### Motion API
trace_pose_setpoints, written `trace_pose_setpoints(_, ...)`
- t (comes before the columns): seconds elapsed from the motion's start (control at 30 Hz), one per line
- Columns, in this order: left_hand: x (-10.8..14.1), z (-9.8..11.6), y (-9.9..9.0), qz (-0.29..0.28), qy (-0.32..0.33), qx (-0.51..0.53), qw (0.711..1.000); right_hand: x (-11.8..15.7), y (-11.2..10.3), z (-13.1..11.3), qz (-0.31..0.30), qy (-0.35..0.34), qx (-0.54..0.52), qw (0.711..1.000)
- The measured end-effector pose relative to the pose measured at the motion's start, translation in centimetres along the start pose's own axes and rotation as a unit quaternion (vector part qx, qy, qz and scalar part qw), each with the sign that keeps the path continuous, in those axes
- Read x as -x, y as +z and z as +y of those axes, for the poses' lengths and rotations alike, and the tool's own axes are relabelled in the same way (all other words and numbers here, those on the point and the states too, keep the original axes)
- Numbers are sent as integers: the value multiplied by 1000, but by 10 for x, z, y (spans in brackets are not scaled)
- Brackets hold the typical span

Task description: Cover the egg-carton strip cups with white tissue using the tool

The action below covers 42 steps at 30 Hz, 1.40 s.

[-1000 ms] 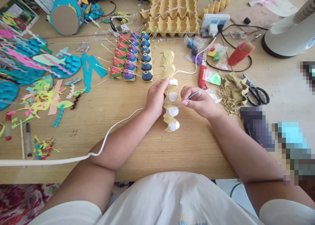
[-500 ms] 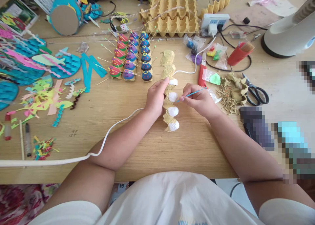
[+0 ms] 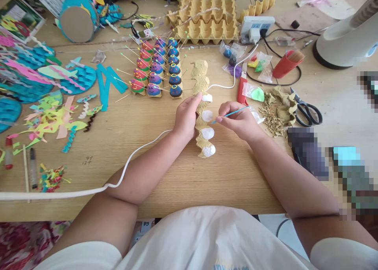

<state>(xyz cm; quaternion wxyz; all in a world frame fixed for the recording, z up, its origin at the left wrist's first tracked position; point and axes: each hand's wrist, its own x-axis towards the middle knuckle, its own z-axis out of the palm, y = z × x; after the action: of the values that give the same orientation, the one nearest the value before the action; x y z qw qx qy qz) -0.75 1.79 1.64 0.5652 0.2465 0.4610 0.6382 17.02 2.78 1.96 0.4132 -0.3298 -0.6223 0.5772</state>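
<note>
My left hand (image 3: 188, 114) grips a strip of egg carton (image 3: 202, 124) by its left side, thumb on top. Several of the strip's cups carry white clay patches (image 3: 207, 133) on their right faces; the two far cups are bare. In a pinch, my right hand (image 3: 234, 118) holds a thin blue stick tool (image 3: 234, 112). The tool's tip points at the second white patch from the top, close to its lower right edge; whether it touches I cannot tell.
Painted egg-carton caterpillars (image 3: 155, 78) with pin antennae stand beyond my left hand. Egg trays (image 3: 206, 30) and a power strip (image 3: 257, 24) lie at the back. Scissors (image 3: 308, 110), a red cutter (image 3: 242, 87) and carton scraps (image 3: 280, 108) sit right. A white cable (image 3: 126, 169) crosses my left arm.
My right hand and the blue tool have shifted very slightly, the tool's tip staying beside the same white patch. The left hand keeps its hold on the strip.
</note>
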Motion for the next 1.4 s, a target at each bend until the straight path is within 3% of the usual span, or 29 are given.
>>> trace_pose_setpoints(0.1, 0, 1, -1, -10, -4, -2, 1000, 0, 0, 0, -41, 21, 21, 999)
trace_pose_setpoints(0.27, 0, 0, -1, -4, -32, -1, 999, 0, 0, -1, 13, 21, 56, 998)
trace_pose_setpoints(0.43, 0, 0, -1, -4, -23, -1, 1000, 1, -1, -1, -20, 16, 62, 998)
trace_pose_setpoints(0.7, 0, 5, 3, -24, -103, 45, 993, -4, -6, 9, 133, -12, -13, 991)
trace_pose_setpoints(0.87, -1, 8, 5, -57, -172, 74, 981, -5, -3, 9, 141, 1, -54, 989)
trace_pose_setpoints(1.0, -1, 9, 5, -72, -183, 92, 976, -4, 0, 7, 146, -16, -34, 989)
trace_pose_setpoints(1.1, -2, 8, 5, -63, -175, 84, 979, -2, 2, 5, 119, -26, -36, 992)
trace_pose_setpoints(1.4, -10, 0, -4, -89, -140, 96, 981, 4, 6, -3, -44, -28, -79, 996)
